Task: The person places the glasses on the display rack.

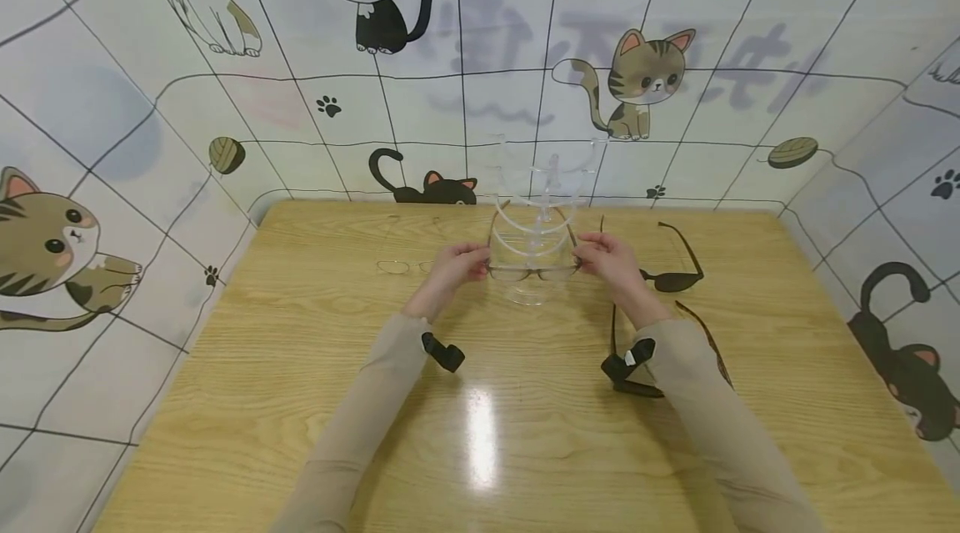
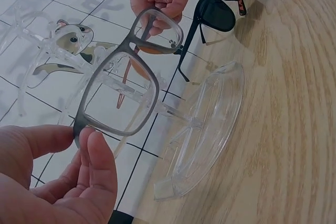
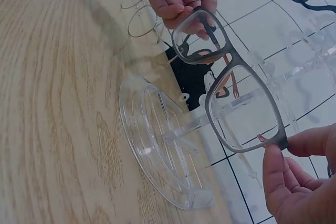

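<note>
A pair of grey-framed eyeglasses [image 1: 528,274] is held level in front of a clear display stand [image 1: 542,224]. My left hand [image 1: 453,268] pinches the frame's left end between thumb and fingers. At the other end, my right hand [image 1: 613,264] pinches the right corner near the hinge. Both temples are unfolded and point away toward the stand, their brownish tips [image 3: 234,85] seen through the lenses in the right wrist view. The stand has curved clear arms on an upright and a half-round base [image 2: 231,90] on the table. Whether the glasses touch an arm, I cannot tell.
Thin wire-rimmed glasses [image 1: 393,267] lie left of the stand, partly behind my left hand. Black sunglasses [image 1: 677,281] lie to the right, temples spread. Nearer, another dark pair [image 1: 637,389] with a tortoiseshell temple lies partly under my right forearm. A cat-patterned backdrop [image 1: 510,108] borders the wooden table [image 1: 315,366].
</note>
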Available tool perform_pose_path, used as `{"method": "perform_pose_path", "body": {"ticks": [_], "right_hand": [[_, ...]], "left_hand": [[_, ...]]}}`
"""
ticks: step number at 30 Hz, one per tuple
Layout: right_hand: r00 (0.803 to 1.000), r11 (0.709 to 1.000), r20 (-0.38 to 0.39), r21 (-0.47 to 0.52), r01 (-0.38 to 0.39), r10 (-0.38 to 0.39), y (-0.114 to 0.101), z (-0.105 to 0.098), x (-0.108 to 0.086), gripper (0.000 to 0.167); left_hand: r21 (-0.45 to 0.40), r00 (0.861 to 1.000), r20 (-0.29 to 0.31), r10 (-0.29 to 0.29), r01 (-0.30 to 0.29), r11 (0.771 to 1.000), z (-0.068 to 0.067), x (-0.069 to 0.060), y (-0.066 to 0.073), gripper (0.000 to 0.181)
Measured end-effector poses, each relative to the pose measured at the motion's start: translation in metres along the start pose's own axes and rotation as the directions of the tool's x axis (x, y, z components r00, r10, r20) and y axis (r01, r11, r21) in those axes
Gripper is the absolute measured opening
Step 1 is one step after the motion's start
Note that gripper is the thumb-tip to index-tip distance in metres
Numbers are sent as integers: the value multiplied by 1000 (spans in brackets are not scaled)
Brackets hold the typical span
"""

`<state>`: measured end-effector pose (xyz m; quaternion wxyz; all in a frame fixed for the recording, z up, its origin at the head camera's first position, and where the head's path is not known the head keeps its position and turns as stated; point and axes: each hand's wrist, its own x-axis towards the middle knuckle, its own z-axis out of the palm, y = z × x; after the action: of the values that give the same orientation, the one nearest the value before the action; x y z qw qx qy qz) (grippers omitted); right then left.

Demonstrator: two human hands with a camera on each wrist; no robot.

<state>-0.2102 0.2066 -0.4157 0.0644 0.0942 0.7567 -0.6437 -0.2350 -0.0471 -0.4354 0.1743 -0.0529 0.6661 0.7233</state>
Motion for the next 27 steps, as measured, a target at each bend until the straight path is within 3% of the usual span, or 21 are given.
{"method": "perform_pose_path", "body": {"ticks": [11,17,27], "right_hand": [[995,999,-98,41,-23,27,4,6,21,36],[986,998,-159,43,-39,46,4,11,27,32],[978,996,-196,62,-60,71,9,14,32,29]], "left_hand": [[-77,997,-72,9,-15,997,6,15,0,34],[-64,994,-108,24,-31,997,9,19,-2,32],[-54,982,-182,51,-62,997,13,19,-3,25]]}}
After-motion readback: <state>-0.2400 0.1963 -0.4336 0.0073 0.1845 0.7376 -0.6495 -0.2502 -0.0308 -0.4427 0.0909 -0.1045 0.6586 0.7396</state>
